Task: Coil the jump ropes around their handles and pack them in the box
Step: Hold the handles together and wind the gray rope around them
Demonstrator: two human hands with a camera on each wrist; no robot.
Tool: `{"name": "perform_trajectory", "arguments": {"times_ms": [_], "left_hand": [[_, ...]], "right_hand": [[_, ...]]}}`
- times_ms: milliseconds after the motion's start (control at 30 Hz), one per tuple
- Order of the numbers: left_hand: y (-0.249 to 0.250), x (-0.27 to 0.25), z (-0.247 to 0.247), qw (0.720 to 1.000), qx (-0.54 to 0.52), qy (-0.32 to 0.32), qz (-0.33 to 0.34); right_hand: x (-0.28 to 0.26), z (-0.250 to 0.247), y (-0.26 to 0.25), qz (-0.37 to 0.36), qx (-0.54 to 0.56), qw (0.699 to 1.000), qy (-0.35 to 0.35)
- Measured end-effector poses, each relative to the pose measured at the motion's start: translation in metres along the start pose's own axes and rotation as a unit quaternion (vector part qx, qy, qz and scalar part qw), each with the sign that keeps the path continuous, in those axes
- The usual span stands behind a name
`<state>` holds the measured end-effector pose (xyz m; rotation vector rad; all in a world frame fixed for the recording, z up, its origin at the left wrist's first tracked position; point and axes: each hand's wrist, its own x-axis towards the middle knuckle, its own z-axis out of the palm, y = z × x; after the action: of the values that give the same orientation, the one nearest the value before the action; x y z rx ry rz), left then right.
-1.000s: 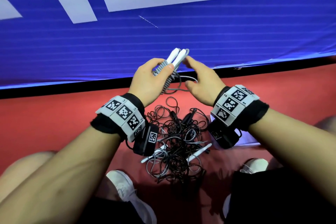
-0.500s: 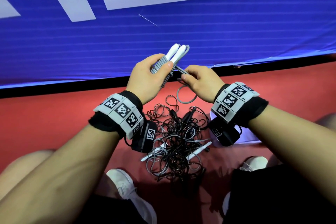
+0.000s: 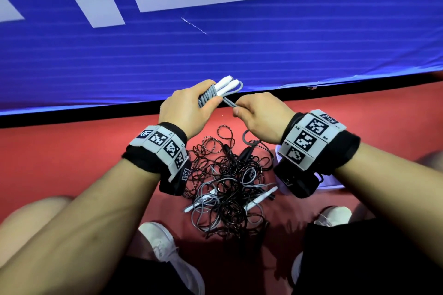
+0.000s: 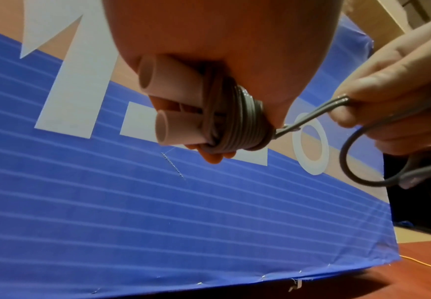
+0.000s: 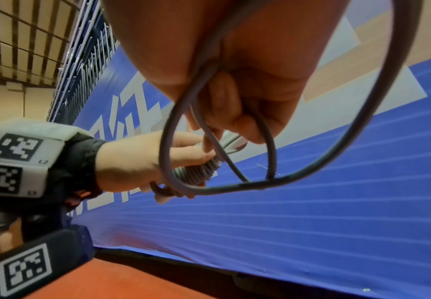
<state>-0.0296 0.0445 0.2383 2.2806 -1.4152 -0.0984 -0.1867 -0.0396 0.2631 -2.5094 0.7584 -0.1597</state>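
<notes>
Rope [image 5: 378, 129] loop under right hand [image 5: 235, 66]

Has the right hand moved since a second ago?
Yes. The right hand has pulled back from the white handles toward the person, against the black strip below the banner, drawing the grey rope taut.

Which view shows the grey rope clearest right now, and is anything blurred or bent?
Left wrist: coil on the handles sharp, palm dim. Right wrist: near rope loop soft, large. Head: evenly lit, banner edge bowed by the lens.
</notes>
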Motion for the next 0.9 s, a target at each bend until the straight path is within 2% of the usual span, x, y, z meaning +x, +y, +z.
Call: {"name": "perform_trajectory", "arguments": {"times_ms": [133, 267, 400, 500, 567, 700, 900], "left_hand": [[-0.001, 0.003, -0.001, 1.0, 0.023, -0.001, -0.007], [0.003, 0.0, -0.001, 0.998, 0.044, -0.048, -0.005], [0.012, -0.007, 0.003, 0.991, 0.087, -0.091, 0.046], [0.018, -0.012, 0.002, 0.987, 0.081, -0.106, 0.092], [0.022, -0.016, 0.001, 0.985, 0.082, -0.102, 0.114], [0.026, -0.017, -0.001, 0.987, 0.106, -0.068, 0.098], [0.023, -0.017, 0.001, 0.985, 0.124, -0.054, 0.102]], "right_hand": [[-0.001, -0.012, 0.006, 0.01, -0.052, 0.999, -0.012], [-0.002, -0.018, 0.01, 0.004, -0.055, 0.998, -0.019], [-0.002, -0.019, 0.01, -0.021, -0.033, 0.999, 0.013], [-0.001, -0.021, 0.012, -0.019, -0.006, 1.0, 0.024], [0.0, -0.023, 0.013, -0.022, 0.017, 0.999, 0.029], [0.001, -0.025, 0.011, -0.015, 0.053, 0.998, 0.013], [0.003, -0.032, 0.014, 0.026, 0.061, 0.998, -0.003]]}}
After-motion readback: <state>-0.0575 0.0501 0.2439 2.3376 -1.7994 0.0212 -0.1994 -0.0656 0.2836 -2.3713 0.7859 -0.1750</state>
